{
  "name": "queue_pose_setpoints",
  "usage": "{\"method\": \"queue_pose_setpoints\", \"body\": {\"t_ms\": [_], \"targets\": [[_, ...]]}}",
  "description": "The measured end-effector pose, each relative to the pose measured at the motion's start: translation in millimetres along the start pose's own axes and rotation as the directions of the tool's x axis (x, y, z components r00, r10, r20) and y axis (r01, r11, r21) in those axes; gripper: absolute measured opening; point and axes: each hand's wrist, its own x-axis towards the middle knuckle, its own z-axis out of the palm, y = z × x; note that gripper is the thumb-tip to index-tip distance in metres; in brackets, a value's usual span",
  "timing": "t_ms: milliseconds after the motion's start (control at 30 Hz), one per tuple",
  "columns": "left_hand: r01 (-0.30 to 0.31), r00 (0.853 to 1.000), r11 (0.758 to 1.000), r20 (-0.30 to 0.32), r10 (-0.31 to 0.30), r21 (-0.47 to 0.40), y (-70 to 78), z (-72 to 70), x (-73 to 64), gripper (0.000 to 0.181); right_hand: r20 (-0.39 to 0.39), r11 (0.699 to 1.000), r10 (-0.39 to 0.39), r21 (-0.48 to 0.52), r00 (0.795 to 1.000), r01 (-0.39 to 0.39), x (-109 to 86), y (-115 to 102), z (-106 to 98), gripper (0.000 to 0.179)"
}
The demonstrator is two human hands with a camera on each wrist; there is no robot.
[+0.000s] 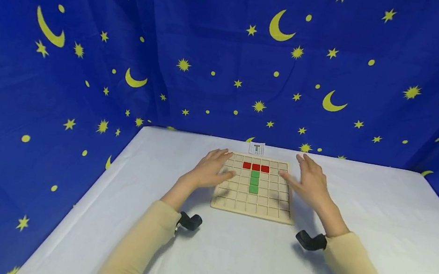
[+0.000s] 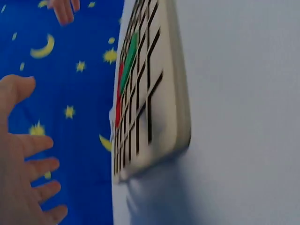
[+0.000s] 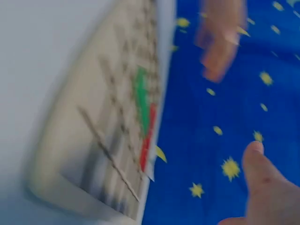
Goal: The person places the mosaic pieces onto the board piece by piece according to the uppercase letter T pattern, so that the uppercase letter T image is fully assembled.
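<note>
A wooden grid board (image 1: 235, 201) lies flat on the white table. Three red squares (image 1: 255, 167) form a row near its far side, and a column of green squares (image 1: 254, 182) runs down from the middle one, making a T. My left hand (image 1: 211, 169) hovers at the board's left edge, fingers spread and holding nothing. Over the right edge hovers my right hand (image 1: 310, 181), its thumb and fingers apart, nothing between them. In the left wrist view the left fingers (image 2: 40, 168) are extended above the board's level.
A small card (image 1: 256, 148) with a T drawn on a grid lies just behind the board. Blue curtain (image 1: 223, 52) with yellow moons and stars hangs behind and to the left of the table (image 1: 235, 262). Black wrist mounts (image 1: 190, 221) sit on both wrists.
</note>
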Motion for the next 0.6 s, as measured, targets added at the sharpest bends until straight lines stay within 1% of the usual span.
{"method": "queue_pose_setpoints", "body": {"t_ms": [67,100,133,200,333,433,600], "targets": [[0.003,1.0,0.994,0.029,-0.006,0.108,8.7,1.3,0.7,0.073,0.089,0.992,0.011,-0.127,0.996,0.001,-3.4,-3.5,7.9,0.09],[0.011,0.999,0.989,0.046,-0.018,0.148,11.7,3.4,1.1,0.074,0.127,0.985,0.026,-0.173,0.992,-0.003,-5.1,-5.6,11.5,0.092],[0.023,0.997,0.983,0.062,-0.034,0.182,13.8,5.9,1.4,0.076,0.156,0.978,0.037,-0.209,0.987,-0.004,-6.5,-7.5,14.8,0.092],[0.044,0.994,0.972,0.086,-0.066,0.232,16.7,10.2,1.6,0.078,0.185,0.968,0.048,-0.252,0.982,0.0,-8.4,-10.1,20.3,0.093],[0.081,0.989,0.95,0.094,-0.114,0.3,18.4,15.7,1.7,0.081,0.196,0.963,0.052,-0.268,0.979,0.002,-9.1,-11.4,25.3,0.094],[0.082,0.99,0.945,0.086,-0.114,0.315,19.5,16.2,2.5,0.082,0.196,0.968,0.053,-0.252,0.979,-0.002,-8.3,-11.3,24.0,0.094],[0.072,0.99,0.946,0.095,-0.107,0.316,21.7,16.4,2.0,0.081,0.205,0.972,0.058,-0.233,0.977,-0.009,-9.8,-12.4,20.7,0.093]]}}
